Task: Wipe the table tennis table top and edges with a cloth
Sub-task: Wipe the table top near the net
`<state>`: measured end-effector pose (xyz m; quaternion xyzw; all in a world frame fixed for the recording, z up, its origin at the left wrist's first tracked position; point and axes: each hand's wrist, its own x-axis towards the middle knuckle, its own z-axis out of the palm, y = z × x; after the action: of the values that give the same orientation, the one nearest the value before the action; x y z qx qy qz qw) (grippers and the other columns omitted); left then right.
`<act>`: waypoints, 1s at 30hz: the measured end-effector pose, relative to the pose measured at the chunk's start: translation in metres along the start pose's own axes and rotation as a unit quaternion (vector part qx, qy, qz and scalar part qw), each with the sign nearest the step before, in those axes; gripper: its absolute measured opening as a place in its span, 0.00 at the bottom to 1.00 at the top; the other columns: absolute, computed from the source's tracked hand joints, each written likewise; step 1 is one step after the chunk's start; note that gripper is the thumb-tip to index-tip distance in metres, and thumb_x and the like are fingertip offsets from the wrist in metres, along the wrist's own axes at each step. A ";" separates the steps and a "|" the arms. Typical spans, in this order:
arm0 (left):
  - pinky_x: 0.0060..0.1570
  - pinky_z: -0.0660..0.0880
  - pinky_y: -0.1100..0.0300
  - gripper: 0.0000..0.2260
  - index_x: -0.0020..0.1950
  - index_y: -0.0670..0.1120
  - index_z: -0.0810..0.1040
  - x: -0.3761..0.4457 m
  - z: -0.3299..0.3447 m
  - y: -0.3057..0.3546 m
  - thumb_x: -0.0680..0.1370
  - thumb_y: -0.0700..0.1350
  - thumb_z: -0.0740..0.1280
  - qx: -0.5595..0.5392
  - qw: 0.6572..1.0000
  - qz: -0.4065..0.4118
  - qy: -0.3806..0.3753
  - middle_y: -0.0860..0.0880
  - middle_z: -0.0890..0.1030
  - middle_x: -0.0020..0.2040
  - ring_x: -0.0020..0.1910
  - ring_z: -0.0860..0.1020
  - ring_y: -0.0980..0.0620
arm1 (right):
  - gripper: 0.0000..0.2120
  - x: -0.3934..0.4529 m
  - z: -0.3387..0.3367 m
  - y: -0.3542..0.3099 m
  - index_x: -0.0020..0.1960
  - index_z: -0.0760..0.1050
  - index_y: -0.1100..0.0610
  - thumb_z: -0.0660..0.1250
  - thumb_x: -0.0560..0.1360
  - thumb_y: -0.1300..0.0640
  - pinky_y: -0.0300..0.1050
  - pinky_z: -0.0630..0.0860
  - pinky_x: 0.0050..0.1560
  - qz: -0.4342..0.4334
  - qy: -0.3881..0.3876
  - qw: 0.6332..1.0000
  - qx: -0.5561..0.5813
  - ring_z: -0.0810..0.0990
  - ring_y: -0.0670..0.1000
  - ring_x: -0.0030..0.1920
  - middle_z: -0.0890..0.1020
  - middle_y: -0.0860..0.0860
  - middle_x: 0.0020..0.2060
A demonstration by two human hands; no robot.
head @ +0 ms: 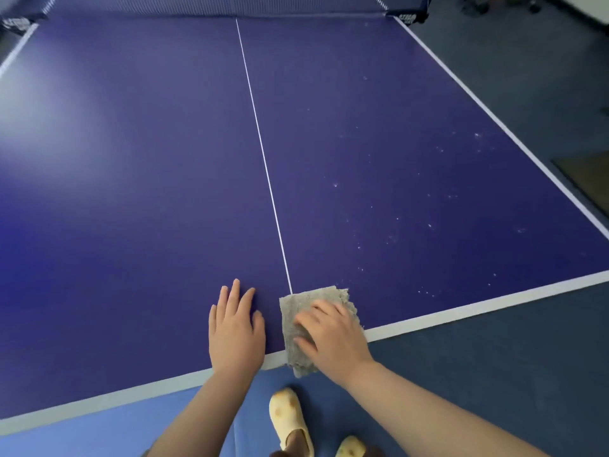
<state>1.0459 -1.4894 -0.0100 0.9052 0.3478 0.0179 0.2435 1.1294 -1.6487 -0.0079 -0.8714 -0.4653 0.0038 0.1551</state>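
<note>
- Our right hand (331, 336) presses a grey cloth (318, 319) flat at six o'clock on the blue worktop (148, 179), fingers spread over it and not curled round it; one corner of the cloth hangs off the near edge.
- Our left hand (235, 328) lies open and flat on the worktop just at nine o'clock of the cloth, holding nothing.
- Risk, as we judge it: with no grip on the cloth, a fast stroke could leave it bunching or sliding off the near edge to the floor (494, 374).
- White specks (428, 225) dot the right half, toward two o'clock; a short reach may miss the far ones, and sweeping outward could only push them onto the floor.
- Leaning weight on the left hand may smear the left half.
- A white centre line (263, 159) runs to the net (214, 4) at twelve o'clock; white bands edge the worktop.
- Dark blue flooring lies at three o'clock, a lighter mat (99, 430) under us, pale slippers (290, 417) at six.
</note>
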 end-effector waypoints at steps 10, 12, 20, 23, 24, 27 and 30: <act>0.76 0.45 0.51 0.24 0.79 0.52 0.59 0.040 0.027 -0.011 0.82 0.52 0.46 0.077 0.996 0.048 0.019 0.52 0.54 0.79 0.79 0.49 0.51 | 0.29 0.024 0.031 0.009 0.80 0.50 0.40 0.46 0.81 0.34 0.68 0.49 0.72 0.073 -0.112 0.989 -0.062 0.50 0.57 0.80 0.55 0.51 0.80; 0.75 0.44 0.51 0.26 0.79 0.52 0.57 0.045 0.033 -0.004 0.81 0.55 0.43 0.087 0.994 0.057 0.021 0.52 0.54 0.79 0.79 0.49 0.51 | 0.29 0.034 0.029 0.026 0.80 0.47 0.40 0.45 0.81 0.35 0.68 0.48 0.73 0.124 -0.093 0.985 -0.075 0.49 0.58 0.80 0.53 0.52 0.81; 0.76 0.40 0.48 0.27 0.80 0.53 0.46 0.047 0.055 0.028 0.80 0.55 0.39 0.117 0.992 0.058 0.001 0.53 0.48 0.80 0.79 0.41 0.52 | 0.27 0.004 0.028 0.031 0.80 0.54 0.44 0.43 0.83 0.39 0.70 0.55 0.72 0.249 -0.061 0.964 -0.071 0.56 0.62 0.78 0.59 0.54 0.79; 0.75 0.41 0.48 0.27 0.80 0.52 0.49 0.048 0.057 0.028 0.80 0.54 0.42 0.111 0.992 0.058 0.005 0.52 0.51 0.80 0.79 0.44 0.51 | 0.26 0.021 0.027 0.055 0.81 0.50 0.42 0.42 0.83 0.39 0.69 0.53 0.73 0.228 -0.063 0.968 -0.078 0.51 0.59 0.80 0.56 0.52 0.80; 0.75 0.41 0.48 0.27 0.80 0.51 0.50 0.047 0.058 0.029 0.80 0.54 0.42 0.102 0.993 0.058 0.007 0.51 0.51 0.80 0.79 0.45 0.51 | 0.26 0.022 0.025 0.069 0.80 0.50 0.42 0.42 0.83 0.39 0.69 0.53 0.74 0.253 -0.055 0.962 -0.082 0.50 0.59 0.80 0.55 0.51 0.80; 0.75 0.44 0.50 0.27 0.79 0.48 0.59 0.046 0.063 0.045 0.80 0.52 0.46 0.094 0.991 0.098 0.003 0.49 0.57 0.79 0.79 0.51 0.49 | 0.27 0.006 0.018 0.103 0.80 0.51 0.42 0.42 0.83 0.38 0.70 0.56 0.74 0.360 -0.024 0.927 -0.100 0.52 0.59 0.79 0.58 0.52 0.80; 0.74 0.47 0.49 0.26 0.78 0.47 0.61 0.046 0.077 0.073 0.81 0.51 0.47 0.111 0.982 0.154 -0.023 0.49 0.60 0.78 0.78 0.55 0.49 | 0.27 -0.015 0.012 0.096 0.80 0.52 0.44 0.43 0.83 0.40 0.70 0.57 0.72 0.377 -0.018 0.921 -0.094 0.54 0.60 0.79 0.59 0.54 0.79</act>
<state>1.1420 -1.5396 -0.0514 0.9695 0.1981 -0.0041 0.1439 1.1971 -1.7077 -0.0482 -0.9928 -0.1028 0.0339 0.0507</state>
